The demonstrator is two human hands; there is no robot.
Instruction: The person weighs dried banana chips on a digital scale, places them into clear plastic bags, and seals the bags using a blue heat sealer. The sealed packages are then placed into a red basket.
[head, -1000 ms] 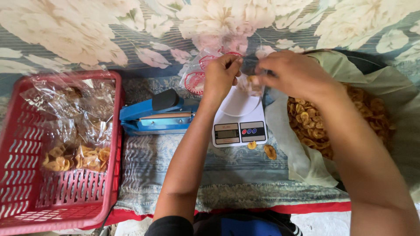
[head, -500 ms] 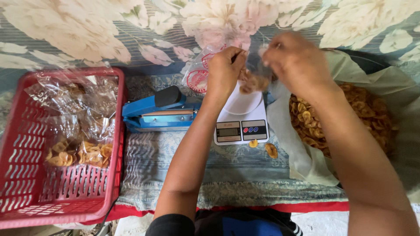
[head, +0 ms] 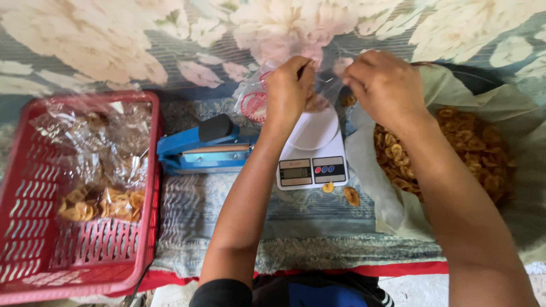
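Head view shows my left hand [head: 289,85] and right hand [head: 382,85] both pinched on the clear bag [head: 321,91], held over the white scale [head: 313,149]. I judge it best to keep the mouth open, steady, centred above the platform.

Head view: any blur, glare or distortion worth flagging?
Head view: soft, even light; glare on the clear bag pinched by the left hand and right hand hides its contents; shine on basket bags; edges slightly bowed; scale sharp.
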